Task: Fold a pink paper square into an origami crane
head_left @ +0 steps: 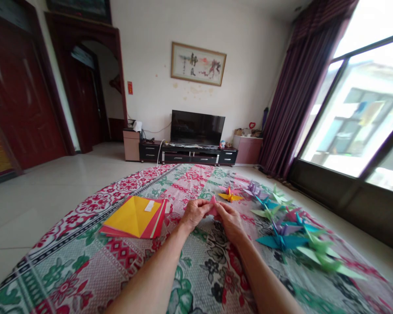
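Over the middle of the patterned cloth, my left hand [195, 213] and my right hand [229, 218] meet around a small piece of folded pink paper [213, 206]. Fingers of both hands are closed on it, and they hide most of its shape. Just beyond my right hand sits an orange paper crane [229, 196]. To the left of my left hand lies a stack of square paper, with a creased yellow sheet [131, 214] on top and red and pink sheets showing under it. A small white slip [149, 206] rests on the yellow sheet.
Several folded paper cranes spread along the right side, among them a blue crane [281, 240], a green crane [324, 255] and a purple crane [253, 189]. The flowered tablecloth [94, 261] covers the round-edged surface. Beyond stand a television [198, 127] and a low cabinet [190, 157].
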The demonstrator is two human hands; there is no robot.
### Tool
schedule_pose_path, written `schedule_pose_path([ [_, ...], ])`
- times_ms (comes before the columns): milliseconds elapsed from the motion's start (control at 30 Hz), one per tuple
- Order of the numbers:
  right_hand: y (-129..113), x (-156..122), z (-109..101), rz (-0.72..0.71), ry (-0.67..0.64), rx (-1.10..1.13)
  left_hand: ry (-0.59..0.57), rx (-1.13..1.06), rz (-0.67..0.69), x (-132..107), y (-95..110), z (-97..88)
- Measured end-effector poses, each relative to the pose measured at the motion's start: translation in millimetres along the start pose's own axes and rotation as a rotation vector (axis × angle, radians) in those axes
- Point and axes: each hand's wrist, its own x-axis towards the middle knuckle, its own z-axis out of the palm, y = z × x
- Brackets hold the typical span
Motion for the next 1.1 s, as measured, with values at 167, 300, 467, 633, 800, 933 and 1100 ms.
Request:
schedule_pose_path([
  [167,2.4,1.0,-1.7,-0.009,0.010,-0.008,-0.011,-0.002,0.008,-0.5,1.1,1.5],
  [300,1.6,0.6,-1.5,-0.007,0.021,0.000,-0.056,0.005,-0.008,-1.5,1.6,-0.1],
  [467,-0.3,-0.3,-0.2,-0.018,0.026,0.006,-0.085,0.002,-0.022,-1.4,0.6,-1.3],
  [633,1.3,0.0,0.5,-0.005,-0.007,-0.002,0.023,0.022,0.000,-0.5,0.9,1.8],
  [800,-1.5,-1.6,-0.7,0.052,-0.105,0.126,-0.061,-0.135,-0.045,-1.4,1.2,-2.0],
  [933,-6.5,-4.0,-2.6,0.145,-0.193,0.310,-0.193,-0.338,-0.142,-2.4,3.6,-5.7],
  [1100,-9.9,-5.5,-5.3,0.214,-0.306,0.479,-0.278,-0.453,-0.192,-3.7,7.6,-6.5],
])
